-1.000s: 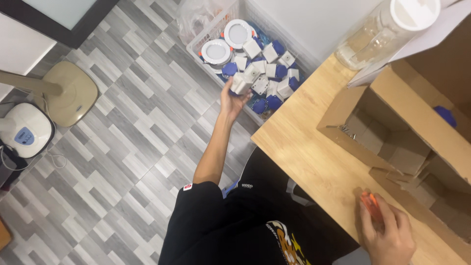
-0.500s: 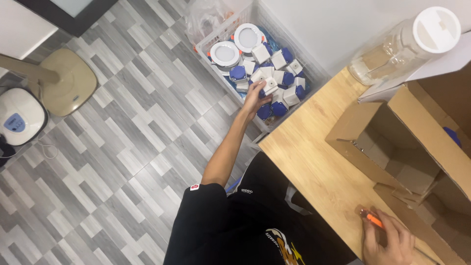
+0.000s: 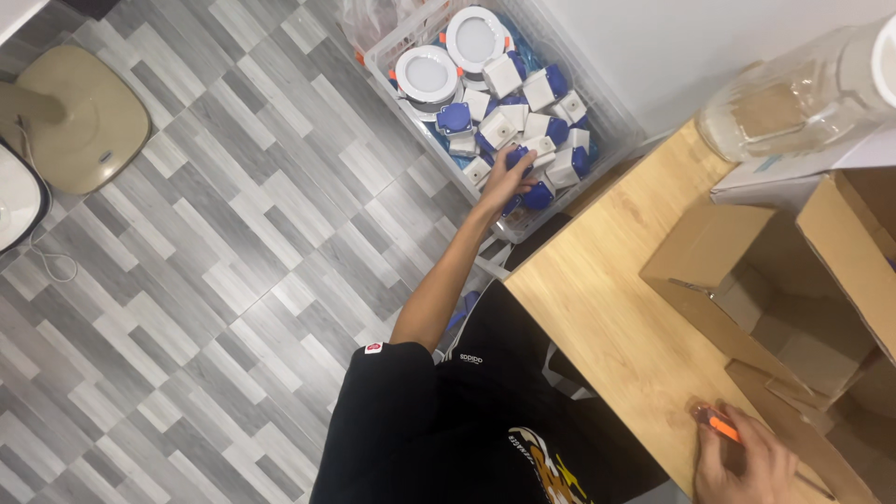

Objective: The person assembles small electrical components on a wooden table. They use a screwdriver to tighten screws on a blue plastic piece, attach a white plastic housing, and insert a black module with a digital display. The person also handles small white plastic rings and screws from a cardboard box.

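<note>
My left hand point(image 3: 507, 177) reaches down into a clear plastic bin point(image 3: 620, 126) on the floor. Its fingers are closed around one of several small white and blue parts point(image 3: 519, 156) heaped there. Two round white lamp fittings point(image 3: 427, 74) lie at the bin's far end. My right hand point(image 3: 744, 464) rests on the wooden table point(image 3: 602, 308) at the bottom right, gripping a small orange tool point(image 3: 721, 427) beside a cardboard flap.
An open cardboard box point(image 3: 747, 271) takes up the right of the table, and a clear jar point(image 3: 798, 93) lies beyond it. A beige stand base point(image 3: 79, 117) and a white appliance point(image 3: 14, 201) sit on the grey tiled floor at left.
My left hand has slid from the middle of the bin toward its near right side and closed on a part. The view has shifted, and my right hand stays on the table.
</note>
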